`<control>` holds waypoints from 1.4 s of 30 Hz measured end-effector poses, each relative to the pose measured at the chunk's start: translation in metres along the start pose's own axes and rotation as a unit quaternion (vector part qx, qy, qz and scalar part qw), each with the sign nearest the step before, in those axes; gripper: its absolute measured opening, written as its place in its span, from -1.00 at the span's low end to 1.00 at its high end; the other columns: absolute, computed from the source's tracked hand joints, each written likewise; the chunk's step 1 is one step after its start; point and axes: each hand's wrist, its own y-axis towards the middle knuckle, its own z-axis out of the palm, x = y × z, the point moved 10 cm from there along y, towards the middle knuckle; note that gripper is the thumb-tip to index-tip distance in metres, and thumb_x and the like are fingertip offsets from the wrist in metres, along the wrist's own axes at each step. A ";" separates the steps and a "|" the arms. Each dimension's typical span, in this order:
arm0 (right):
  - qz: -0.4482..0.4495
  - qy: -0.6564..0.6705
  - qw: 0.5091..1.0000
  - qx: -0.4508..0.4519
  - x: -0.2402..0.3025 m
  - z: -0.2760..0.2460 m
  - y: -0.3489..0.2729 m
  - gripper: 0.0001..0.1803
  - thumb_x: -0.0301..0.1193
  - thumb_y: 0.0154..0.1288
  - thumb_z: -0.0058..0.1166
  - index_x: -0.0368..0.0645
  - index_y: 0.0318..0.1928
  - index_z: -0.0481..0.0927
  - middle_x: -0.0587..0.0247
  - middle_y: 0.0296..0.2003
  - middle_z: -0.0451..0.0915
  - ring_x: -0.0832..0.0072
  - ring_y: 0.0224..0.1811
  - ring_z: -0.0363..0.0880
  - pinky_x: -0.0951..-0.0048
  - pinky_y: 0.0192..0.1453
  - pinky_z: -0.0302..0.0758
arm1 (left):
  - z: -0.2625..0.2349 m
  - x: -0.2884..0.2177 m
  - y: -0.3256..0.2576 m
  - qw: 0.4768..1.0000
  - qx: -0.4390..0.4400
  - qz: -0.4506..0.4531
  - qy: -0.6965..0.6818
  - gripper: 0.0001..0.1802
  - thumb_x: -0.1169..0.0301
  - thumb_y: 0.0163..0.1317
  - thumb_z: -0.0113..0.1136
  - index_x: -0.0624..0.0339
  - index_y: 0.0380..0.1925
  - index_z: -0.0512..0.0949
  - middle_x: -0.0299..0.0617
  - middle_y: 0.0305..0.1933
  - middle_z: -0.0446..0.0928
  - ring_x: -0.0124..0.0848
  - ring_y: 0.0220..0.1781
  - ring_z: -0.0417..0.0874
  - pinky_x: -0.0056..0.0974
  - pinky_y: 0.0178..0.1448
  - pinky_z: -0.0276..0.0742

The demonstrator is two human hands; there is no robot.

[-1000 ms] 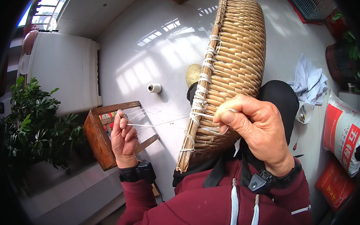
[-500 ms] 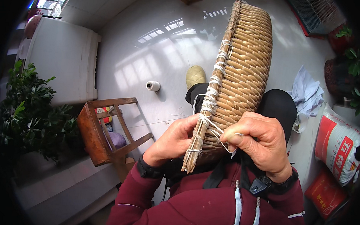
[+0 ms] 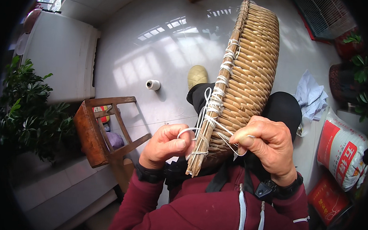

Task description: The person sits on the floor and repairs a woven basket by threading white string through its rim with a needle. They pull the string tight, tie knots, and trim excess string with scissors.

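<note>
A woven straw basket (image 3: 257,56) rests on edge over my lap, its rim of bundled stalks (image 3: 230,56) running from top to bottom. White cord (image 3: 215,104) is wound around this rim in several turns. Beside the rim's lower left, my left hand (image 3: 166,145) is closed on the cord, which makes a loop over its finger and runs up along the rim. On the other side, my right hand (image 3: 268,146) pinches strands of the same cord, pulled out from the rim. A tip of something thin and pale shows at its fingers, too small to name.
A white spool of thread (image 3: 153,85) lies on the tiled floor, left of my slippered foot (image 3: 197,76). A wooden stool (image 3: 106,128) lies tipped at the left near leafy plants (image 3: 26,109). To the right are a crumpled cloth (image 3: 310,95) and a filled sack (image 3: 341,149).
My left hand has moved left, away from the rim, and now draws a cord loop on that side. My right hand stays nearly in place, still pinching cord.
</note>
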 end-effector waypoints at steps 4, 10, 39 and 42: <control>-0.048 -0.011 0.999 -0.010 0.005 -0.001 0.001 -0.90 -0.47 0.25 0.24 -0.20 -0.26 0.75 0.27 -0.42 0.64 0.55 -0.38 0.56 0.54 -0.24 0.48 | -0.040 -0.001 -0.003 0.979 -0.163 -0.005 -0.119 -0.58 0.16 0.40 0.08 0.05 -0.60 0.25 -0.32 -0.68 0.22 -0.56 -0.67 0.26 -0.44 -0.58 0.11; -0.047 0.008 0.999 -0.022 -0.002 0.000 0.002 -0.89 -0.47 0.20 0.29 -0.16 -0.25 0.75 0.20 -0.25 0.64 0.47 -0.25 0.57 0.52 -0.12 0.50 | -0.071 -0.016 -0.024 0.955 -0.287 0.041 0.064 -0.66 0.35 0.42 0.07 0.07 -0.57 0.30 -0.39 -0.60 0.25 -0.60 -0.61 0.25 -0.44 -0.54 0.14; -0.078 0.002 0.997 0.023 -0.009 0.004 0.002 -0.91 -0.48 0.24 0.24 -0.21 -0.28 0.74 0.20 -0.33 0.72 0.41 -0.28 0.67 0.45 -0.15 0.53 | 0.022 -0.015 0.025 0.931 0.002 0.009 0.364 -0.65 0.53 0.30 0.16 0.28 0.10 0.49 -0.08 -0.13 0.63 -0.37 -0.20 0.70 -0.32 -0.09 0.57; -0.080 -0.011 0.995 0.051 -0.013 0.009 0.003 -0.91 -0.47 0.23 0.24 -0.20 -0.28 0.74 0.21 -0.33 0.72 0.41 -0.29 0.66 0.45 -0.14 0.52 | 0.007 -0.014 0.005 0.936 -0.038 -0.011 0.351 -0.77 0.56 0.33 0.09 0.31 -0.03 0.56 -0.07 -0.25 0.65 -0.29 -0.22 0.72 -0.32 -0.10 0.58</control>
